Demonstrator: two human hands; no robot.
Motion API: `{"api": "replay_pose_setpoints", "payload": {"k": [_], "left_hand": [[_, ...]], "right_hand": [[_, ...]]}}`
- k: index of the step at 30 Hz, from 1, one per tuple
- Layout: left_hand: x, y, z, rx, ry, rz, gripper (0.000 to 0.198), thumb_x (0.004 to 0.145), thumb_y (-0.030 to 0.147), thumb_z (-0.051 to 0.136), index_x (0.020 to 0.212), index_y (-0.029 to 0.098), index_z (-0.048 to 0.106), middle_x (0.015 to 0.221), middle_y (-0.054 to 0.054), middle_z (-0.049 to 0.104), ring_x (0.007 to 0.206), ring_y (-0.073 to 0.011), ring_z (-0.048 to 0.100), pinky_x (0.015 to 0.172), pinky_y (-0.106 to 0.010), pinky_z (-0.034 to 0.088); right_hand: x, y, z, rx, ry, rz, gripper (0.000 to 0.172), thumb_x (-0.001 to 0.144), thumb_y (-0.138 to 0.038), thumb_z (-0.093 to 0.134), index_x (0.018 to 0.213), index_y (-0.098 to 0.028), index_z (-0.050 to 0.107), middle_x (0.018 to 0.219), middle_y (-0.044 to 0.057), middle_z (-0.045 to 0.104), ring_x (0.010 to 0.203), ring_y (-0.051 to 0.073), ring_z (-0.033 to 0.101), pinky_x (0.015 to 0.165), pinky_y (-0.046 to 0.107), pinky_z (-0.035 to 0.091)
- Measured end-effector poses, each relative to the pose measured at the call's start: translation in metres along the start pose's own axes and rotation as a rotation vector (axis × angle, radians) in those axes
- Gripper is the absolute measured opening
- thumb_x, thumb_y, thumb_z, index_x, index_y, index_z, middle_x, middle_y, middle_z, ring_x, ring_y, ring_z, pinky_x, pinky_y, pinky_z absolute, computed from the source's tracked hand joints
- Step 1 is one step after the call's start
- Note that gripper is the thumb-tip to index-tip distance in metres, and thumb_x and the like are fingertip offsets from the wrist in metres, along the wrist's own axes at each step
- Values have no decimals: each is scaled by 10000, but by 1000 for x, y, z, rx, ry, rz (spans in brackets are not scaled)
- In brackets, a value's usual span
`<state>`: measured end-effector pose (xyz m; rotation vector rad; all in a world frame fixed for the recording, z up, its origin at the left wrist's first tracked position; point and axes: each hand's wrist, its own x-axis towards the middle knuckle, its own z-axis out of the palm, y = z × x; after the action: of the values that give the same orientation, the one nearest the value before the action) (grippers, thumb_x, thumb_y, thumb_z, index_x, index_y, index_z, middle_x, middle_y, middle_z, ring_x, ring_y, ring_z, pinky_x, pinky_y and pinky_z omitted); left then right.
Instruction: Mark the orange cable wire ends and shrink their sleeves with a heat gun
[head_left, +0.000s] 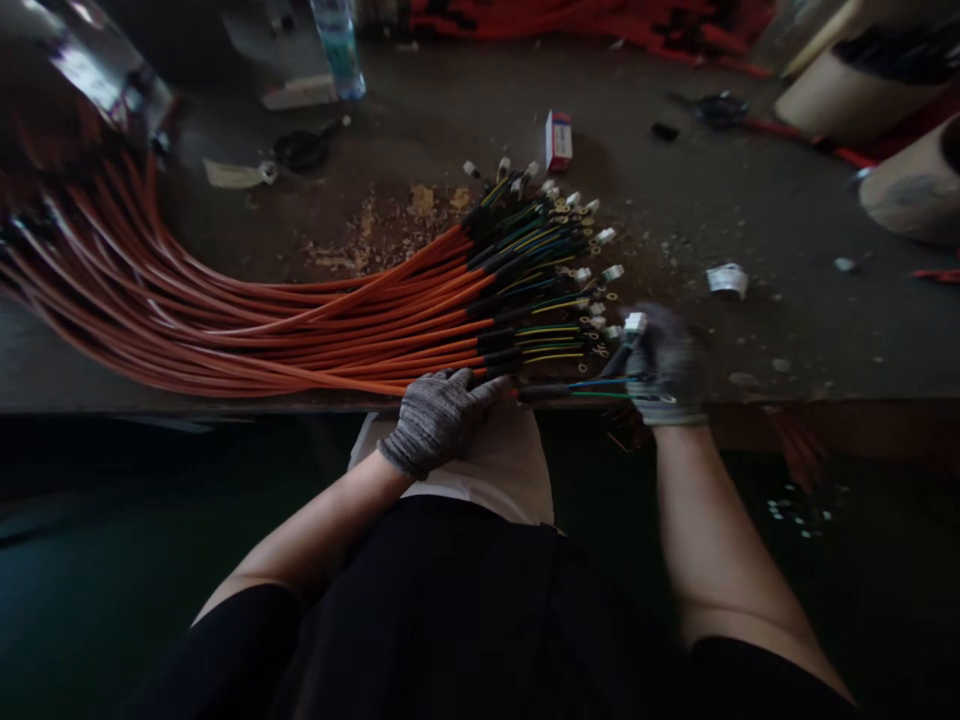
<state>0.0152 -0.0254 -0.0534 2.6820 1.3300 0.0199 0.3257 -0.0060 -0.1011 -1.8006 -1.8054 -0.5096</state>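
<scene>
My left hand [442, 415], in a grey knit glove, is closed around the end of one orange cable [367, 384] at the table's front edge. From its black sleeve [544, 392], blue and green wires run right to my right hand [667, 365]. That hand, gloved too and blurred by motion, is closed at the wire ends. A white connector [635, 322] shows at its fingertips. Behind my hands lies a thick bundle of orange cables [300, 320], with black sleeves, yellow, green and blue wires, white plugs and ring terminals at the right end.
A small red and white box [558, 140] stands behind the bundle. Farther back are a plastic bottle [341, 50] and a dark tool [304, 148]. Cardboard tubes [862, 95] stand at the right. A crumpled white piece [726, 280] and scattered debris lie on the table [637, 200].
</scene>
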Motion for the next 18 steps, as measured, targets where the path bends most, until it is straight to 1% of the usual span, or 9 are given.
{"api": "replay_pose_setpoints", "payload": {"k": [2,3,4,5,7,9,11,14,18], "left_hand": [[2,2,0,-18,-15,-14,426,1025,374,362,1389,366,581,1011,-105,691,892,-263,665,683,-362,474],[4,3,0,-27,-12,-21,421,1023,361,366,1376,347,597,1021,-108,693,897,-263,667,692,-364,478],[5,4,0,-37,-6,-28,416,1022,351,372,1362,325,610,1035,-111,696,909,-264,669,707,-368,484],[6,5,1,-48,0,-32,413,1020,347,380,1356,306,616,1056,-112,697,927,-266,671,725,-371,491],[7,7,1,-67,9,-37,411,1018,337,388,1359,287,610,1103,-110,698,963,-268,671,755,-376,503],[8,8,1,-74,11,-43,409,1016,330,393,1362,283,605,1129,-105,697,966,-266,672,756,-375,509],[8,8,1,-72,21,-49,398,1006,327,418,1349,276,614,1119,-105,701,939,-261,674,740,-368,508],[8,7,4,-77,68,-51,375,996,349,458,1312,266,642,1087,-99,710,914,-249,679,736,-353,512],[9,2,12,-99,168,-16,358,1012,354,444,1274,250,665,1021,-91,720,922,-227,681,769,-333,523]], "right_hand": [[-5,-4,-23,41,364,234,530,1029,-405,199,1143,-228,685,1022,174,688,961,320,628,821,497,462],[-9,-13,-34,74,471,274,487,1027,-399,226,1138,-254,677,1001,153,683,944,319,625,815,502,458],[-12,-25,-44,106,465,221,412,1021,-392,290,1124,-279,673,998,127,684,953,313,625,840,504,456],[-16,-39,-51,144,339,68,321,1004,-378,377,1102,-293,670,1002,101,692,977,302,629,886,504,454],[-22,-69,-57,185,-44,-284,206,962,-337,513,1093,-289,664,1077,61,719,1095,288,621,1056,525,383],[-26,-91,-53,177,-217,-422,211,950,-270,535,1130,-251,643,1140,55,725,1145,267,604,1160,539,278],[-28,-100,-43,150,-202,-413,228,949,-199,506,1147,-209,619,1112,66,730,1078,240,612,1181,531,260],[-26,-96,-31,119,-118,-462,202,931,-144,497,1085,-190,619,981,54,729,940,220,605,1167,515,299],[-19,-91,-32,121,-35,-571,148,918,-140,507,989,-177,632,880,43,709,875,205,585,1153,495,327]]}}
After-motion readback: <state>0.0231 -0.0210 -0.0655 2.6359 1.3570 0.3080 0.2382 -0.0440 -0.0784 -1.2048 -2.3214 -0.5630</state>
